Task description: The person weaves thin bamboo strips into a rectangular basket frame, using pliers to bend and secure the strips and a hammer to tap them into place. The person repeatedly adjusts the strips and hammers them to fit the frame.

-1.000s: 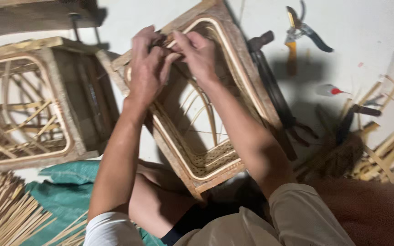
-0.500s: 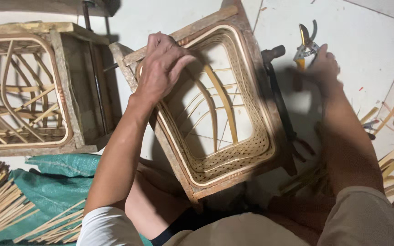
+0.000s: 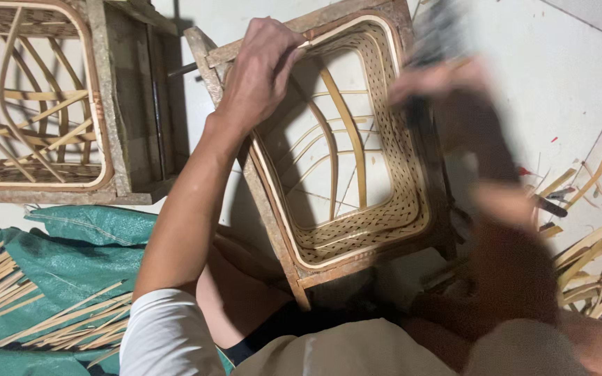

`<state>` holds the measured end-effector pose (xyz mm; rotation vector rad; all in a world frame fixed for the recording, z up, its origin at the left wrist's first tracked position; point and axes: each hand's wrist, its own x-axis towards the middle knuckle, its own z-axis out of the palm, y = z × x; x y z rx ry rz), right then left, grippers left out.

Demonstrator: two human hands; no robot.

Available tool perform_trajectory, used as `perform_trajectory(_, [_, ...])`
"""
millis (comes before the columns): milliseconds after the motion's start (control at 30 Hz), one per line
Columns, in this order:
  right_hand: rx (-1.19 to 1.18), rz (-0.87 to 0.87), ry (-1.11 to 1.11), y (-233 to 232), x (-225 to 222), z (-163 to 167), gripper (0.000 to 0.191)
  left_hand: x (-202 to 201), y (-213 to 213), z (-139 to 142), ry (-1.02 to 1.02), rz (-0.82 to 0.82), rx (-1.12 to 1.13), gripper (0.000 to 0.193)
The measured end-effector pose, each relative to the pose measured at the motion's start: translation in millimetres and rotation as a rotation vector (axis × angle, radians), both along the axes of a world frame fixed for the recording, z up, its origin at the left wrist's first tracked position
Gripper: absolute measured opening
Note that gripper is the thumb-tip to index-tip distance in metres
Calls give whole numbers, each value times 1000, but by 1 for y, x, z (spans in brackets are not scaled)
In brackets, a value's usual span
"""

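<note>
Two hands at work: left hand (image 3: pixel 263 66) clamped on the far top corner of the woven rattan frame (image 3: pixel 336 139) on the floor, right hand (image 3: pixel 433 80) blurred, gripping some dark tool (image 3: pixel 437 31), I think. Best to keep that corner pinned firmly.

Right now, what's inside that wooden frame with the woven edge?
Inside the wooden frame, thin curved cane strips cross over white floor. The left hand covers its top corner, so that part stays hidden.

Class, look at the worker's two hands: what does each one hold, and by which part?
The left hand grips the woven frame at its top-left corner rim. The right hand is motion-blurred; it seems to carry something dark, but what it is cannot be told.
</note>
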<state>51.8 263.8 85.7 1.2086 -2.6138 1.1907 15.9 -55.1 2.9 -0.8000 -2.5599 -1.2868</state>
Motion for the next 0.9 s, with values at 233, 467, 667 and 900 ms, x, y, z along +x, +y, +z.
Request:
perform_trajectory(233, [-278, -479, -1030, -115, 45, -69, 43, 0, -5, -2, 46, 11, 34, 13])
perform_trajectory(467, [-154, -479, -983, -116, 37, -56, 45, 0, -4, 1, 70, 34, 72, 9])
perform_trajectory(667, [-210, -470, -965, -122, 38, -56, 47, 2, -8, -3, 87, 43, 80, 12])
perform_trajectory(900, [-301, -477, -874, -132, 47, -75, 31, 1, -6, -18, 76, 37, 61, 12])
